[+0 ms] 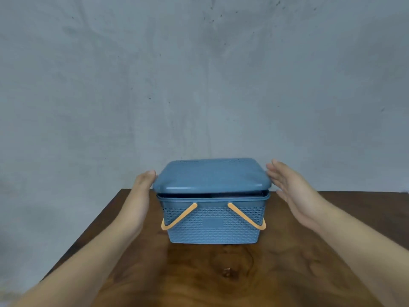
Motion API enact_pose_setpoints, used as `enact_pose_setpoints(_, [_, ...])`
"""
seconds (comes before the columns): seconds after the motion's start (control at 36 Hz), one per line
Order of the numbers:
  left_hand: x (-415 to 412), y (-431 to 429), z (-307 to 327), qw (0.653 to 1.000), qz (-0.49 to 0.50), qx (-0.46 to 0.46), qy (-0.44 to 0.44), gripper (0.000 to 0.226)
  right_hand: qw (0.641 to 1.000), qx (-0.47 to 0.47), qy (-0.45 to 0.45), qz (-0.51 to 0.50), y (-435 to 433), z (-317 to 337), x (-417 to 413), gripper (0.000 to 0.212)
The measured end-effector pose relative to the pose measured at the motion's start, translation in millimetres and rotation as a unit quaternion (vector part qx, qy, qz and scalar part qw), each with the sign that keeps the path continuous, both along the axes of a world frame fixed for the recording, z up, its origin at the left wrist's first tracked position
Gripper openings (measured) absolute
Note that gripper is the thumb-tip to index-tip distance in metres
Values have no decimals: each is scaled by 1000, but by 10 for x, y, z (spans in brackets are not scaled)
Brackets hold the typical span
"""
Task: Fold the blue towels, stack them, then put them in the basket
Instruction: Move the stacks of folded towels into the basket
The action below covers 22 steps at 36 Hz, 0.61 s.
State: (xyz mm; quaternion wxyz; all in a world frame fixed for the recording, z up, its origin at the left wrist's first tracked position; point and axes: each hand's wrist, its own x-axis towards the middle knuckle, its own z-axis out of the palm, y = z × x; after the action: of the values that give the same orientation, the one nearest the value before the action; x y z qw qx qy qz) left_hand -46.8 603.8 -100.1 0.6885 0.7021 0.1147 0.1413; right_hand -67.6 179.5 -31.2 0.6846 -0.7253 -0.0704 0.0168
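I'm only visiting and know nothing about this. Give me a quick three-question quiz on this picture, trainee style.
1. True or false: the basket stands on the floor.
2. Its hanging handles are: A green, B orange, C white.
3. Fill in: the left hand and right hand flank the basket's ___.
Key: 1 false, it stands on the table; 2 B; 3 lid.

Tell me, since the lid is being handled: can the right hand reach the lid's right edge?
Probably yes: the open right hand hovers beside the right edge of the lid, with nothing between them.
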Motion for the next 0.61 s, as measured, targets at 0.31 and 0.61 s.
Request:
enact_pose_setpoints(0.31, [-148,-468,621,980,15,195,-23,63,979,-149,-108,-84,120,229,243,38])
enact_pose_setpoints(0.61, [676,-682,731,877,-129,444,130,79,851,-509,-43,122,485,301,1112,72])
